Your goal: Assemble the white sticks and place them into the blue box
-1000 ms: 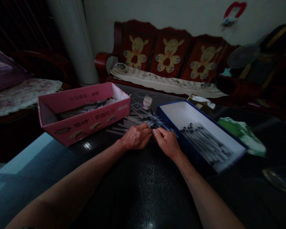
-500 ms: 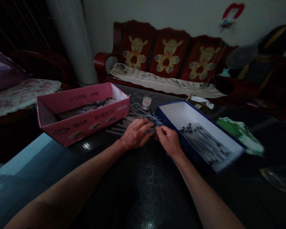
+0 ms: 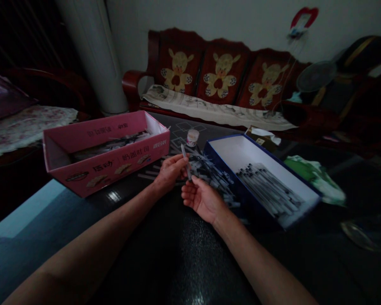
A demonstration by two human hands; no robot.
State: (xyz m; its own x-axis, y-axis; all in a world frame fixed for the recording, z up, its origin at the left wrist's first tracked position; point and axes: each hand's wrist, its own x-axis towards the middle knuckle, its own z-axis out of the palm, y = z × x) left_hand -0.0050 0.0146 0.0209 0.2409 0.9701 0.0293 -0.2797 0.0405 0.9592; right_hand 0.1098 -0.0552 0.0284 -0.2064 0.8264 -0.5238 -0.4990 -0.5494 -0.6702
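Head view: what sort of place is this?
Probably a home living room: a long wooden sofa with bear-patterned backrests, a floral-covered seat at the left, and a dark low table in front.

Both bare forearms [image 3: 114,224] stretched forward, left hand [image 3: 171,173] was pinched, right hand [image 3: 205,199] sat palm-up beside it, fingers [image 3: 188,195] curled afaict, kinda dim

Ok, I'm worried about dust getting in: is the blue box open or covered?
Open at the top: the blue box shows its white inside, with pen-like sticks lying in plain view.
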